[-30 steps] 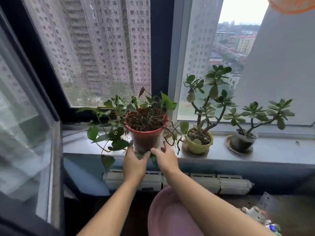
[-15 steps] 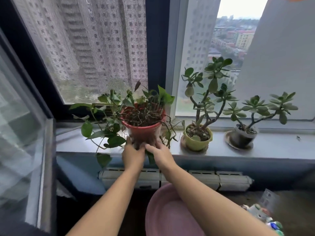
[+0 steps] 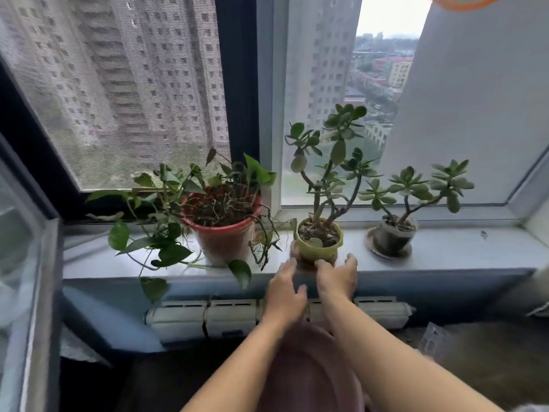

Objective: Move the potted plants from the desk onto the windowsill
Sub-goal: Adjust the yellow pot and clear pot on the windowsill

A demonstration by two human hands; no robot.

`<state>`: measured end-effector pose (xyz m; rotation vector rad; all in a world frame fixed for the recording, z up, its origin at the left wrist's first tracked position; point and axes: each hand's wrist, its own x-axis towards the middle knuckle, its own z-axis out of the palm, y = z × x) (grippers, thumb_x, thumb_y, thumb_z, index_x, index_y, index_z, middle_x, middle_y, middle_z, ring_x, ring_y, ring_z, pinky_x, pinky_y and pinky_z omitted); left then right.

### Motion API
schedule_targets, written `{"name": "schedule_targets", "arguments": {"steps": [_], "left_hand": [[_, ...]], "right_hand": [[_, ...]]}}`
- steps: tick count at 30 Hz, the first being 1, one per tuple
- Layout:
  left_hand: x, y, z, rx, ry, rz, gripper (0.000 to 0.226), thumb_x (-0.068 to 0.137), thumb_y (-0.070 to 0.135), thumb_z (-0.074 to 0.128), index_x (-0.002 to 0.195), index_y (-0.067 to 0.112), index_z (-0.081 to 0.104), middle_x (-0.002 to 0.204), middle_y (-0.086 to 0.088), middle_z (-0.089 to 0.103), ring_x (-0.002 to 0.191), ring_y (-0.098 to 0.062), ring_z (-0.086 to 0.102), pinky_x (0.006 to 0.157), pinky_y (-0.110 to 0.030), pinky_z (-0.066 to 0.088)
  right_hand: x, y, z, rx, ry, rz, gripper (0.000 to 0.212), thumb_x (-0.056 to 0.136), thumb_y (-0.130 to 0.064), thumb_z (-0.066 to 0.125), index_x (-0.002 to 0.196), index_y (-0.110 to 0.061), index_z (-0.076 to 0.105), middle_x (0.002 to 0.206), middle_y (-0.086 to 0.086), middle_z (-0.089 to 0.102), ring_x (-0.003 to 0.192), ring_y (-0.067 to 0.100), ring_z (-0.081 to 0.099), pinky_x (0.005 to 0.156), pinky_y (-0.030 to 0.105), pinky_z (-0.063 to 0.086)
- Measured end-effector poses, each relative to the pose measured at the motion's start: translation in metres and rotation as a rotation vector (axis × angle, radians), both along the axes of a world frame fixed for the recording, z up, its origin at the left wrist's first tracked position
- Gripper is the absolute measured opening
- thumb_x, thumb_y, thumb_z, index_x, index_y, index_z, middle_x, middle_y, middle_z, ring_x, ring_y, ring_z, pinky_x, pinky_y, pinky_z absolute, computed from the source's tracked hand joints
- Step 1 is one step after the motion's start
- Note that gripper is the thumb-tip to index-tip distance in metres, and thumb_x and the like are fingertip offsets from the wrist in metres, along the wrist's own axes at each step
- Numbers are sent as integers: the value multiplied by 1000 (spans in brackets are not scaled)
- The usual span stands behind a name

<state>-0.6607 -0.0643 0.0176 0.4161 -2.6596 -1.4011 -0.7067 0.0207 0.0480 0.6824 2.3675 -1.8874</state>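
Three potted plants stand on the grey windowsill (image 3: 445, 257). A trailing vine in a red pot (image 3: 225, 239) is at the left. A jade plant in a yellow-green pot (image 3: 319, 245) is in the middle, on a brown saucer. A smaller jade in a clear pot (image 3: 393, 237) is at the right. My left hand (image 3: 283, 289) and my right hand (image 3: 337, 276) hover at the sill's front edge, just before the yellow-green pot, fingers spread. Neither hand holds anything.
A white radiator (image 3: 231, 318) runs under the sill. A pink basin (image 3: 309, 367) lies below my arms. A mesh window screen (image 3: 118, 84) stands behind the red pot. An open window sash (image 3: 26, 263) juts in at the left.
Both hands have let go of the red pot, which now stands on the sill, and moved right to the yellow-green pot.
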Motion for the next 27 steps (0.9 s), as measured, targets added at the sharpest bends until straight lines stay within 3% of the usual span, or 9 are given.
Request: {"name": "schedule_targets", "arguments": {"steps": [2, 4, 7, 9, 15, 27], "left_hand": [[-13, 10, 1, 78, -17, -2, 73, 92, 17, 57, 156, 17, 21, 158, 1, 33, 144, -18, 32, 113, -22, 21], [-26, 15, -2, 67, -14, 36, 72, 93, 23, 53, 156, 28, 18, 154, 4, 40, 136, -22, 42, 112, -31, 29], [-41, 17, -8, -76, -13, 106, 64, 93, 32, 50, 151, 35, 23, 135, 5, 61, 118, -26, 54, 105, -39, 39], [-49, 18, -10, -51, -3, 129, 60, 92, 33, 53, 148, 33, 31, 127, 3, 66, 114, -27, 61, 100, -42, 45], [-53, 19, -14, -103, 36, 144, 52, 91, 29, 56, 141, 26, 43, 123, 1, 65, 106, -26, 65, 91, -43, 52], [-53, 19, -9, -168, -22, 121, 40, 94, 28, 53, 132, 19, 51, 126, -8, 65, 113, -35, 61, 97, -44, 47]], "right_hand": [[-11, 6, -4, 29, -27, 95, 80, 85, -17, 66, 156, -19, 28, 150, 12, 47, 139, 35, 40, 113, 44, 35], [-21, 8, -8, 80, -34, 195, 69, 81, -21, 65, 146, -25, 43, 138, 10, 59, 130, 36, 49, 111, 49, 38], [-33, 10, -21, 167, -25, 252, 52, 76, -26, 61, 128, -28, 58, 121, 7, 68, 118, 35, 58, 105, 53, 43], [-34, 11, -24, 229, 2, 265, 47, 80, -32, 63, 126, -29, 59, 118, 5, 70, 115, 33, 60, 103, 53, 44], [-35, 14, -33, 311, 84, 250, 37, 87, -41, 64, 121, -26, 63, 115, 2, 72, 115, 31, 60, 102, 51, 42], [-41, 13, -33, 394, 93, 236, 32, 89, -42, 63, 119, -34, 59, 112, -1, 72, 114, 30, 58, 94, 44, 37]]}}
